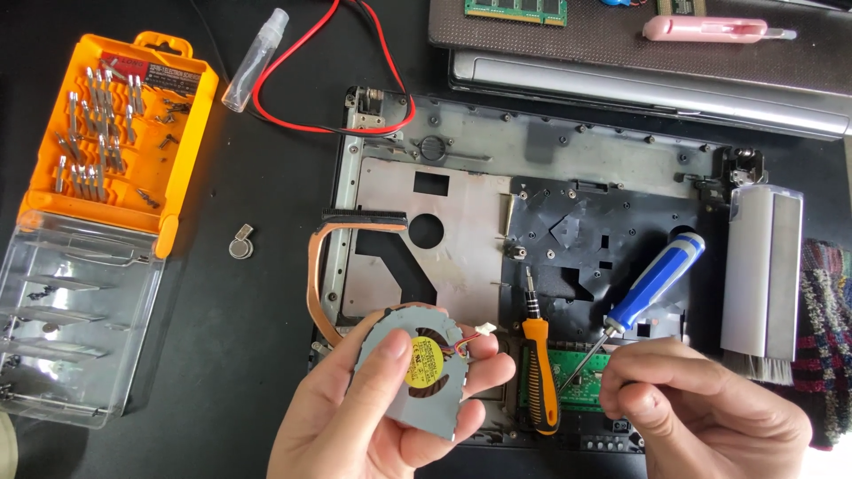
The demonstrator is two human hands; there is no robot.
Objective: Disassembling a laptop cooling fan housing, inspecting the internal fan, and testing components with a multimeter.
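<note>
My left hand (355,417) holds a grey laptop cooling fan (410,371) with a yellow round label, thumb across its face. A copper heat pipe (316,266) curves up from the fan to a black bar. My right hand (701,412) grips a screwdriver with a blue and white handle (657,279) by its shaft, tip pointing down-left toward a green circuit board (586,377). An orange and black screwdriver (537,364) lies on the opened laptop chassis (461,231) between my hands.
An orange bit case (120,133) with a clear lid (75,319) sits at left. A coin cell (240,242), a small spray bottle (253,62), red and black wires (302,53), a grey brush (761,275), a pink utility knife (710,29) and a laptop lid (639,80) lie around.
</note>
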